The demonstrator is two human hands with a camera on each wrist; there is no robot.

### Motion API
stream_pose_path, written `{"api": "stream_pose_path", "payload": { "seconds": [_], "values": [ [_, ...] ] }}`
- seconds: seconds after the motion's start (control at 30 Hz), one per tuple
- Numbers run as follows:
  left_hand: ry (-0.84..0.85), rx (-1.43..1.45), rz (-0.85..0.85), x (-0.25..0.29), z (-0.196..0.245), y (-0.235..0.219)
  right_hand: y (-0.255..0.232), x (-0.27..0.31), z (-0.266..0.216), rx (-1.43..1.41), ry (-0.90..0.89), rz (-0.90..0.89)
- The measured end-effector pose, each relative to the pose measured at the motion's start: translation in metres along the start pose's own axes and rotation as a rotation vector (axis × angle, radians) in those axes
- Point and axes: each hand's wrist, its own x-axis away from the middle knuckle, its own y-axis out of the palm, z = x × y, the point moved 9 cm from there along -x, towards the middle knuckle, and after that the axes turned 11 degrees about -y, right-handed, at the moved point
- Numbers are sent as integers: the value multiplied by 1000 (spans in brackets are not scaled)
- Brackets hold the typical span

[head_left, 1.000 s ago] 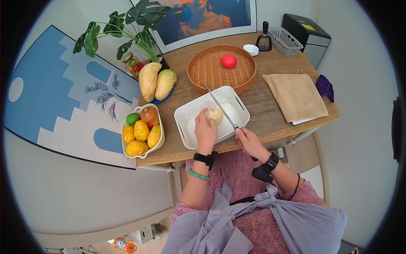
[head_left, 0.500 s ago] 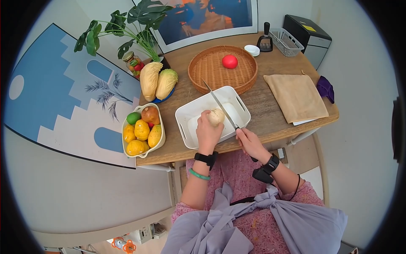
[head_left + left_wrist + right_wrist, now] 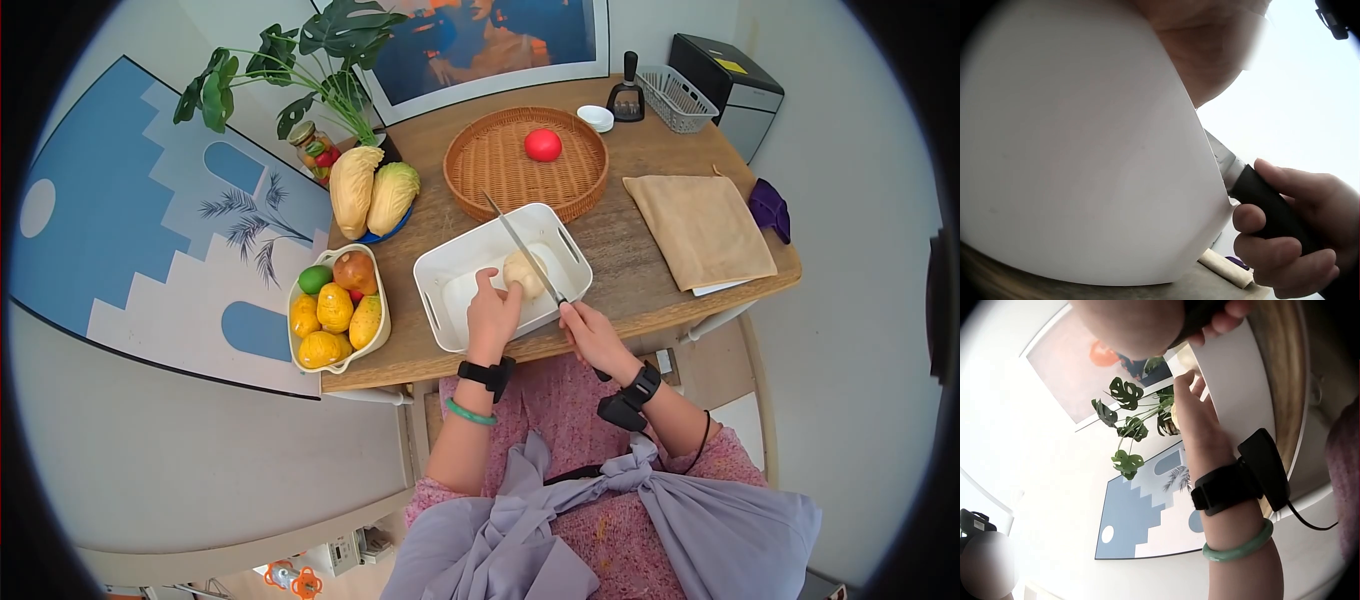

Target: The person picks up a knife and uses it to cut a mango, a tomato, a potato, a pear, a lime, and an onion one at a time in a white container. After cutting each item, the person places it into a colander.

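Note:
A pale round vegetable [image 3: 522, 275] lies in a white handled basin [image 3: 452, 262], partly behind the knife blade [image 3: 518, 235]. My left hand [image 3: 492, 318] is beside its left side, fingers apart and not wrapped round it; the thumb side looks to touch it. The right hand [image 3: 597, 342] grips the knife's black handle, with the long blade slanting up and left across the basin. In the left wrist view, right fingers curl round the handle [image 3: 1275, 209], while the basin wall [image 3: 1085, 156] hides much of the blade. The right wrist view shows my left hand [image 3: 1200, 415] at the basin.
Behind the basin is a round wicker tray [image 3: 480, 160] with a red ball-like item [image 3: 543, 145]. A fruit basket [image 3: 376, 345] and cabbages [image 3: 355, 190] stand left. A beige cloth bag [image 3: 695, 230] lies right, with a grey basket [image 3: 677, 100] at the back.
The vegetable has shifted right, closer beneath the blade. My left fingers, earlier round its left side, have come away and spread. The right hand and knife have hardly moved.

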Motion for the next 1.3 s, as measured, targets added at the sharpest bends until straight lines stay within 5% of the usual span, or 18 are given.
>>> {"api": "stream_pose_path", "payload": {
  "seconds": [0.23,1.3],
  "values": [
    [190,-95,206,-5,-3,-3,1,0,-1,21,-20,-14],
    [274,-109,239,5,11,-7,-8,-2,2,-16,-15,89]
  ]
}}
